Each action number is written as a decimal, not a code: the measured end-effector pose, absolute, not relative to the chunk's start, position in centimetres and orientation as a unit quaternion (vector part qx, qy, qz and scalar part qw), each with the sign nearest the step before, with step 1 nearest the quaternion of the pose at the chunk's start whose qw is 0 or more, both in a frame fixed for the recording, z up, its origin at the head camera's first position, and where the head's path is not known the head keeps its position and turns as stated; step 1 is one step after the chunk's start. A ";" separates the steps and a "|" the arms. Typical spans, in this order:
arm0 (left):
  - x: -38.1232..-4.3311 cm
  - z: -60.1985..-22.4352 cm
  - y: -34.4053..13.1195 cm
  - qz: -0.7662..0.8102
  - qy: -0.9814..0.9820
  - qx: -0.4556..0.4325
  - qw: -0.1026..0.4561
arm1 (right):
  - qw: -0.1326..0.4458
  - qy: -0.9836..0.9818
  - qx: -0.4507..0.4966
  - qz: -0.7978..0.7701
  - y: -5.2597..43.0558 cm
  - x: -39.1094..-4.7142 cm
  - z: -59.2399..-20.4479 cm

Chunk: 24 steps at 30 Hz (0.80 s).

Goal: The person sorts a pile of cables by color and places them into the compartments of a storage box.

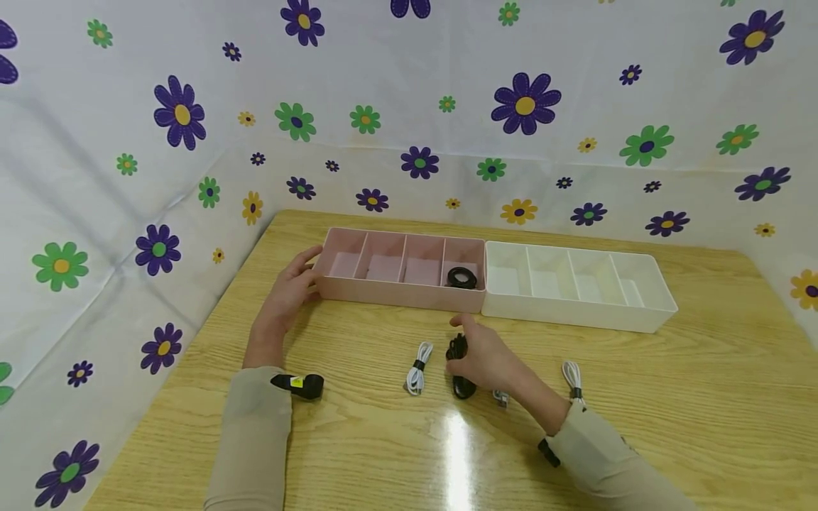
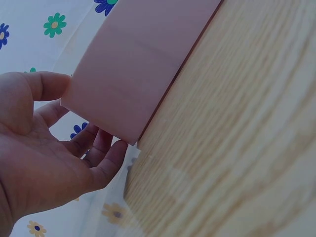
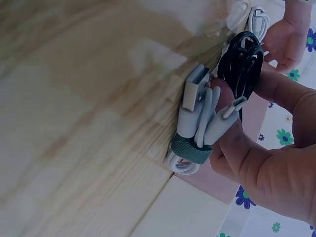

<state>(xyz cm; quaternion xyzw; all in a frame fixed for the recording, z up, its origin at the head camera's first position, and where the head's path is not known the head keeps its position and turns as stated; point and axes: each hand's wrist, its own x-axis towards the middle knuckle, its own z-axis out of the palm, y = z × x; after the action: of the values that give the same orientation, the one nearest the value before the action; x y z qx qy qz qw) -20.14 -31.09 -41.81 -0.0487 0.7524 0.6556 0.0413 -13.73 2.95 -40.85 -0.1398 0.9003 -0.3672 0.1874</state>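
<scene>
My left hand rests its fingers against the left end of a pink divided box. In the left wrist view, the left fingers are loosely bent along the box's end wall, with the palm off it. My right hand pinches a bundled black cable low over the table, between thumb and fingers. The cable's lower end looks thick and rounded. Beside the right hand is a white USB cable tied with a dark green strap; the hand partly hides it in the head view. A coiled black cable lies in the pink box's rightmost compartment.
A white divided box stands end to end with the pink one. One white bundled cable lies left of the right hand, another white cable near the right forearm. A flowered cloth hangs behind the wooden table.
</scene>
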 end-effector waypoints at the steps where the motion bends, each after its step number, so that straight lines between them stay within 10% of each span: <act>1: -20.2 -41.9 -31.1 0.655 0.753 -0.049 0.041 | 0.187 0.898 -0.138 -0.374 3.0 -13.7 -40.9; 24: -20.5 -42.2 -31.5 0.659 0.749 -0.056 0.047 | 0.227 0.806 -0.146 -0.527 4.4 -14.1 -40.6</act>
<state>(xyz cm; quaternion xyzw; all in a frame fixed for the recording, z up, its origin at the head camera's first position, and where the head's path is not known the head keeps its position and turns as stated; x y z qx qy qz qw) -20.49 -31.46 -42.24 -0.0564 0.7485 0.6590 0.0471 -14.11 4.43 -40.61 -0.1464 0.8058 -0.5270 0.2270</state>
